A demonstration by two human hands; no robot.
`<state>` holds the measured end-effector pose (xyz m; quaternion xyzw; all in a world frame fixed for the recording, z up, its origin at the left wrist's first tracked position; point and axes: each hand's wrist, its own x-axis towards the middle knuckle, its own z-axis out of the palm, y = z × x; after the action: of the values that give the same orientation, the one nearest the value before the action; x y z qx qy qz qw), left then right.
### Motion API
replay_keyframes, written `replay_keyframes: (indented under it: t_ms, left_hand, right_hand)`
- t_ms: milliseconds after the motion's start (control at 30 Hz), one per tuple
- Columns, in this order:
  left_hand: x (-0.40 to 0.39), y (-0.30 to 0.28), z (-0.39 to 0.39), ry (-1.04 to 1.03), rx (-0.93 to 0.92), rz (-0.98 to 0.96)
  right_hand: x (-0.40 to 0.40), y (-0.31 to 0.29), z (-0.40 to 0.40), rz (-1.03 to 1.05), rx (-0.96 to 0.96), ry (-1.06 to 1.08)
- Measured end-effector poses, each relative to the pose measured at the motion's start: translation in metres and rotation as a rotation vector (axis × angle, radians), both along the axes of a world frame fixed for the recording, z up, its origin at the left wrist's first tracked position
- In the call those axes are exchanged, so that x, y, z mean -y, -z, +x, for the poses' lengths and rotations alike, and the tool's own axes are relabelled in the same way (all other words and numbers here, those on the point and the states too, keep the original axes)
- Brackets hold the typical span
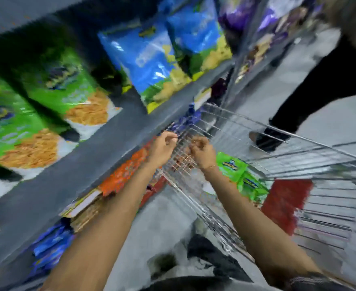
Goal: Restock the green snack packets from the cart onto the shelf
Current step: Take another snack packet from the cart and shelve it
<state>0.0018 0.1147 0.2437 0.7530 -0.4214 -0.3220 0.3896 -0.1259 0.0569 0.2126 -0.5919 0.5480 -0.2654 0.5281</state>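
Observation:
The picture is blurred by motion. Green snack packets [239,177] lie in the wire cart [298,156] at the right. More green packets [68,87] stand on the grey shelf [101,143] at the upper left. My left hand [162,149] hovers beside the cart's near corner, fingers loosely curled, with nothing in it. Just inside the cart's rim, my right hand [201,152] has its fingers curled and also holds nothing. The two hands are close together, above and left of the packets in the cart.
Blue packets [152,61] stand on the shelf right of the green ones. Orange [126,173] and blue packets [51,246] fill the lower shelf. A red item [286,204] lies in the cart. Another person's dark leg [311,101] is beyond the cart.

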Motion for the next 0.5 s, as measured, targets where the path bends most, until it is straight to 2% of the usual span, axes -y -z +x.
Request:
replay_keyframes:
  t_ms: [100, 200, 333, 367, 500]
  left_hand:
    - [0.065, 0.035, -0.040, 0.140, -0.044, 0.119]
    - [0.105, 0.069, -0.069, 0.224, -0.136, 0.241]
    - [0.147, 0.144, -0.094, 0.320, -0.175, 0.441]
    - [0.155, 0.160, -0.105, 0.327, -0.200, 0.494]
    - [0.157, 0.210, -0.114, 0.275, -0.177, 0.692]
  right_hand:
    - [0.056, 0.060, -0.070, 0.146, -0.154, 0.183]
    - [0.078, 0.108, -0.122, 0.321, -0.314, 0.348]
    - [0.072, 0.126, -0.162, 0.489, -0.357, 0.337]
    - [0.070, 0.147, -0.172, 0.532, -0.368, 0.334]
    - [0.062, 0.196, -0.178, 0.682, -0.391, 0.370]
